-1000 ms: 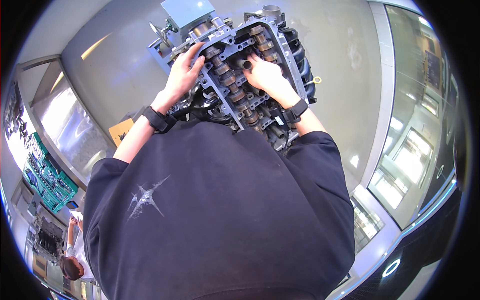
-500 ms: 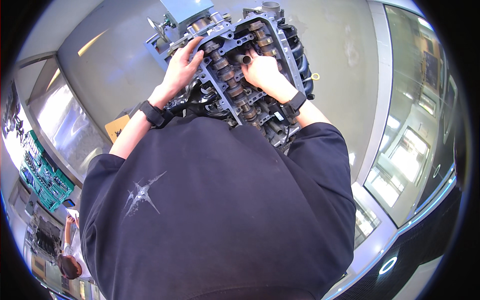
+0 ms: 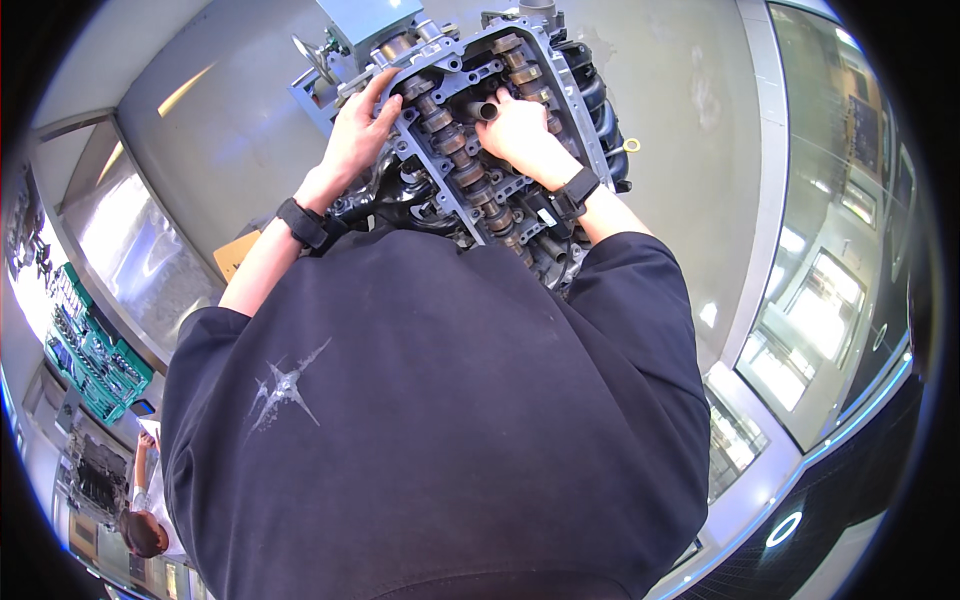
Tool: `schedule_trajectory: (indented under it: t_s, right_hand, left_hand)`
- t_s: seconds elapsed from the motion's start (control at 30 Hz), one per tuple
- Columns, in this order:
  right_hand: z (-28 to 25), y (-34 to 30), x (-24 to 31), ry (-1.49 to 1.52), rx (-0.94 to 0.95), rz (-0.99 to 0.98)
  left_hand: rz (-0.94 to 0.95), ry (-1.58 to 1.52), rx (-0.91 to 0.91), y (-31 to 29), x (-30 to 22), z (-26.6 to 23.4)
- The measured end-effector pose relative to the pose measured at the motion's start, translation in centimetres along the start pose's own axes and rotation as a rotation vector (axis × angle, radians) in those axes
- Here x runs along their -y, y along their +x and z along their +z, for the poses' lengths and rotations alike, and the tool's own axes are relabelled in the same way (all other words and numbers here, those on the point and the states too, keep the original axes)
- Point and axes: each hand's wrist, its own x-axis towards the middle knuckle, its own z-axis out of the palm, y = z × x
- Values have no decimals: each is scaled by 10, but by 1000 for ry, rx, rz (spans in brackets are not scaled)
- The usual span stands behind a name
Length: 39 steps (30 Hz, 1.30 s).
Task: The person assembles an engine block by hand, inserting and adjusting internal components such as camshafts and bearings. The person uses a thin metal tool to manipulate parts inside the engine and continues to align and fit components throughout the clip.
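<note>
An engine (image 3: pixel 455 190) with its top uncovered stands in front of me, showing two camshafts (image 3: pixel 468 172) inside a grey metal rim. My left hand (image 3: pixel 358 135) lies on the far left part of that rim, thumb and fingers apart, holding nothing. Between the camshafts, my right hand (image 3: pixel 518 132) reaches down into the engine with bent fingers. Right beside its thumb is the open end of a dark round tube (image 3: pixel 484 112). The engine hides most of the right fingertips, so what they grip cannot be made out.
A blue-grey stand with a handwheel (image 3: pixel 318 62) adjoins the engine's far left. A yellow ring handle (image 3: pixel 631 145) sticks out at its right. On the left are a tan board (image 3: pixel 234 254), a green tool case (image 3: pixel 98 350) and another person (image 3: pixel 150 530).
The whole view has shifted slightly, with the engine a little higher and further left. Both hands keep nearly the same places on the engine.
</note>
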Motion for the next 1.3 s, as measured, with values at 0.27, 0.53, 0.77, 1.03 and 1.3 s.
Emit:
schedule_trajectory:
  t_s: [0.27, 0.53, 0.77, 1.03, 1.3]
  right_hand:
    - [-3, -5, 2, 21, -43, 90]
    - [-44, -30, 5, 330, 73, 211]
    - [-61, -80, -8, 809, -98, 284]
    - [-55, -123, -16, 917, -234, 344]
    - [-42, -187, -7, 971, -357, 384]
  left_hand:
    - [-41, -33, 6, -1, -1, 2]
    - [-76, 4, 55, 0, -9, -3]
    - [178, 380, -5, 4, -45, -30]
    - [586, 460, 546, 51, -120, 9]
    - [237, 655, 951, 97, -115, 76]
